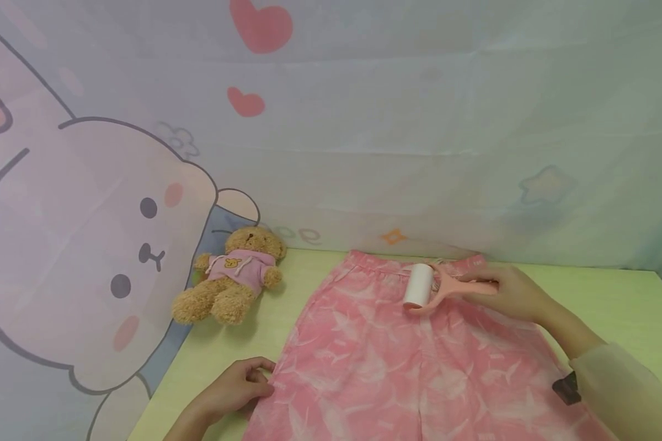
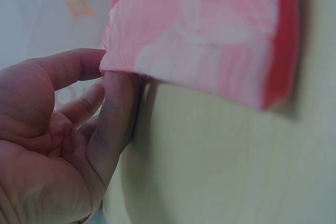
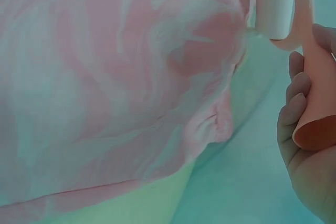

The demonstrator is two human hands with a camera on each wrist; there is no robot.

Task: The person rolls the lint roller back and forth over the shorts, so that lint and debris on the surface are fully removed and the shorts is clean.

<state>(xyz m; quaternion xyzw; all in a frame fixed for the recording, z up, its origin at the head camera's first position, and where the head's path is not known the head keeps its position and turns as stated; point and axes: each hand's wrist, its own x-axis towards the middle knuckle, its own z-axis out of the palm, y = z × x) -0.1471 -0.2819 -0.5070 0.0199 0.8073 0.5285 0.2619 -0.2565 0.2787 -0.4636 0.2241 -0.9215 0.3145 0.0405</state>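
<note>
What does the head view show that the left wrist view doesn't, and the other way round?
Only the head view: the teddy bear, and the right hand gripping the lint roller's handle.
Only the left wrist view: the palm side of the left hand, and a red edge on the pink garment.
Both: the left hand at the garment's edge, the pale tabletop and the backdrop's orange star.

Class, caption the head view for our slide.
Right hand holds a roller near the waistband of a pink garment, left hand pinching its side edge, teddy bear beyond.
</note>
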